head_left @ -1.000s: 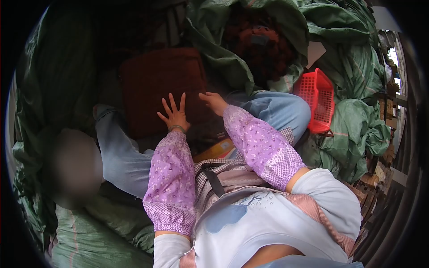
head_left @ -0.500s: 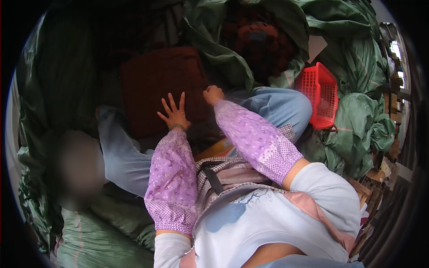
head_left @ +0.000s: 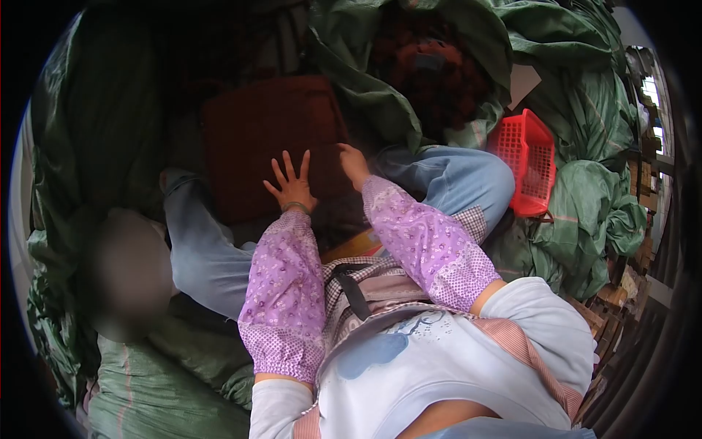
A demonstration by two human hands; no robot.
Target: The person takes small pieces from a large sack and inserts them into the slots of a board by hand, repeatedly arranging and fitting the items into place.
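Note:
A dark red, flat-topped square block (head_left: 267, 139), its material hard to make out in the shade, stands between my bent legs. My left hand (head_left: 294, 186) lies over its near right part, with the fingers spread and stretched out. At the block's right edge is my right hand (head_left: 355, 165), its fingers drawn together. Whatever they pinch, if anything, is too dark and small to name. Purple flowered sleeves cover both forearms. A yellow-orange strip (head_left: 351, 245) shows below the hands, partly behind the checked apron.
An open green woven sack (head_left: 398, 91) ahead holds dark red pieces (head_left: 431, 80). A red plastic basket (head_left: 523, 164) stands right of my knee. More green sacks (head_left: 168, 388) surround me. A blurred grey patch (head_left: 131, 274) hides something at left.
My right hand has shifted slightly right and down, and its fingers look less tightly curled. The left hand keeps its spread pose. The whole view has shifted slightly.

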